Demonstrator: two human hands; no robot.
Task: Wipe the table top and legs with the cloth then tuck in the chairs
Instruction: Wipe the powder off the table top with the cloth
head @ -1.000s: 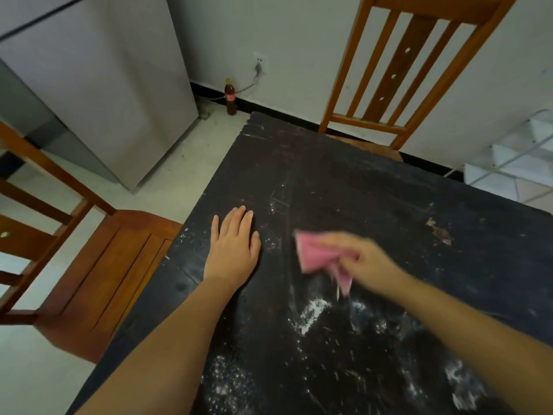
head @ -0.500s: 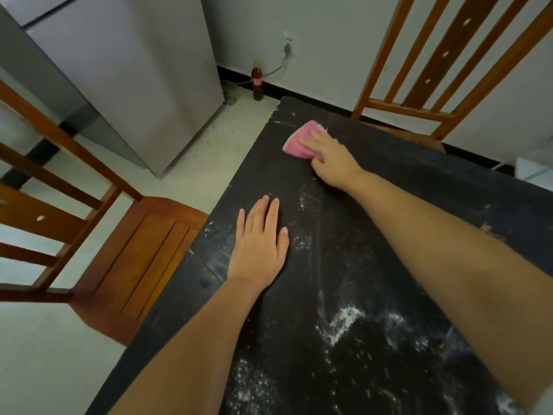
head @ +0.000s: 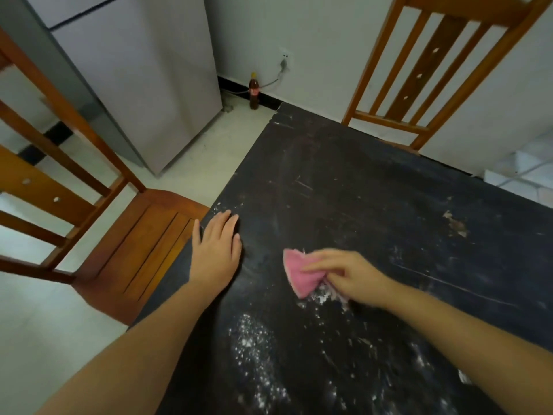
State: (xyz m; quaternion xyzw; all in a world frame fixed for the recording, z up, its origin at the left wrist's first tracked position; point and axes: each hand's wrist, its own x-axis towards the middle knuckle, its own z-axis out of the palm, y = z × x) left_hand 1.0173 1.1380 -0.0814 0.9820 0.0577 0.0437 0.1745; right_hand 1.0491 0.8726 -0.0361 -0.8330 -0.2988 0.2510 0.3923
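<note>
Wiping the dark surface [head: 374,187] with a pink cloth [head: 300,274].

My right hand [head: 353,278] pinches the cloth against the surface, at the edge of a white powder patch [head: 254,348]. My left hand [head: 217,253] lies flat, fingers straight, near the surface's left edge. One chair [head: 140,244] stands pulled out left of the surface, another [head: 425,70] at its far side. Beyond the surface: a fridge [head: 143,82], a bottle [head: 254,91] on the floor by the wall.

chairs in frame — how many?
2. One chair at the table's left side, pulled out with its seat exposed. The other chair at the far edge, only its backrest showing. More may sit outside the view.
</note>
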